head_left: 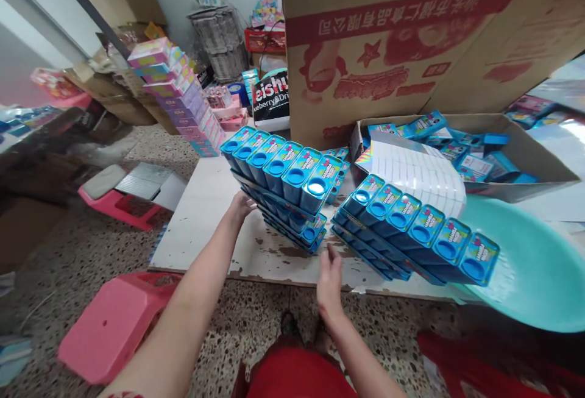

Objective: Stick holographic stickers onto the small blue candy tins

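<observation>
- The left stack of blue boxes [283,188] sits on the tabletop [205,215]. Its rows run slantwise from far left to near right, several layers deep.
- The left hand [241,206] is at the stack's left end, low down, and touches the bottom layers. Its fingers are unclenched and laid against the boxes, with the tips partly hidden.
- The right hand [329,281] is at the opposite, nearer end. Its fingers are straight, loose and grasping nothing, and they point into the gap between this stack and the right stack of blue boxes [411,233]. Whether the tips touch a box cannot be told.
- The stack's long axis therefore lies between the two hands, which bracket it end to end. The left hand is closer in.
- A teal basin [539,270] lies just beyond the right stack. An open carton [525,163] of loose boxes stands behind.
</observation>
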`<state>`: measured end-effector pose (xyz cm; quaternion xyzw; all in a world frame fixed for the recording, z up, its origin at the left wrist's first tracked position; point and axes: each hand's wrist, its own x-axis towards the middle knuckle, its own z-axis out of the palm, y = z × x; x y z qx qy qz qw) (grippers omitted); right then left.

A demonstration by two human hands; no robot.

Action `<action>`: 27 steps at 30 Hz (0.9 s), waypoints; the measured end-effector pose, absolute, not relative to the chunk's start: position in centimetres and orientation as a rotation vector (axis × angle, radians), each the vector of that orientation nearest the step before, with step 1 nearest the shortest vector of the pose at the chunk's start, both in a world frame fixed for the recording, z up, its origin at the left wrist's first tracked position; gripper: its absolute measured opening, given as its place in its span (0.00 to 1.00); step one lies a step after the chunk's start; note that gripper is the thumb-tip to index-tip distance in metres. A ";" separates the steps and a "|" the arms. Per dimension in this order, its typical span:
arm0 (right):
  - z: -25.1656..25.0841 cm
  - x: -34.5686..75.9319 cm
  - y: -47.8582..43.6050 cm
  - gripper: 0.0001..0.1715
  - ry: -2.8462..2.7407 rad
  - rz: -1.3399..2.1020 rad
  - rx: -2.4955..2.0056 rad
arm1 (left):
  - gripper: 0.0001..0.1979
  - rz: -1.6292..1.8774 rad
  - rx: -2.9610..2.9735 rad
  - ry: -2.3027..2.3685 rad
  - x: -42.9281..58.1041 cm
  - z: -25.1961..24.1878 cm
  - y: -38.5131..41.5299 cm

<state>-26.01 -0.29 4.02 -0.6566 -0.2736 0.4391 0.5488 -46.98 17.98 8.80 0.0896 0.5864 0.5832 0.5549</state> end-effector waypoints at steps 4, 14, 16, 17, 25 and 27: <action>11.7 -24.7 1.6 0.34 -0.766 0.953 -1.099 | 0.26 1.519 0.093 1.498 -46.0 12.3 10.7; 16.4 -24.3 14.1 0.40 -0.870 1.626 -0.789 | 0.37 1.631 0.246 0.955 -36.1 20.9 9.8; 16.7 -23.8 14.2 0.37 -0.878 1.737 -0.743 | 0.39 1.659 0.248 0.902 -36.2 20.9 10.2; 16.8 -23.6 14.0 0.36 -0.880 1.807 -0.727 | 0.39 1.664 0.247 0.892 -36.3 20.9 10.2; 17.9 -23.9 13.6 0.27 -0.981 2.211 -0.770 | 0.35 1.646 0.379 0.734 -37.2 20.9 9.4; 18.3 -24.7 14.3 0.28 -0.974 2.244 -0.754 | 0.34 1.629 0.376 0.738 -37.0 20.6 9.6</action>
